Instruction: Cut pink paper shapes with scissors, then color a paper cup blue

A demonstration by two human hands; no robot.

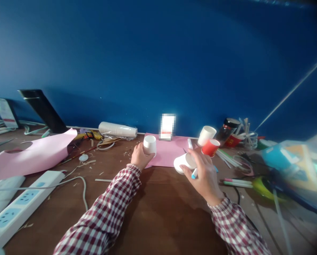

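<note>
A white paper cup (150,144) is in the grip of my left hand (140,156), its fingers wrapped round the near left side. It stands at the left end of a pink paper sheet (165,154). My right hand (204,177) has its thumb and fingers curved about a short white cylinder, which looks like a paper cup (190,161). Against its left side sits a white round piece (179,165), whose kind I cannot make out. Below the right palm a marker's blue end (194,173) shows; the palm hides the rest.
Behind my right hand are a white cup (206,135), a red cup (210,147) and a dark jar (227,129). Wrapped stacked cups (117,129) lie along the wall. On the left are cut pink paper (38,156), a power strip (25,200) and a loose cable (84,191).
</note>
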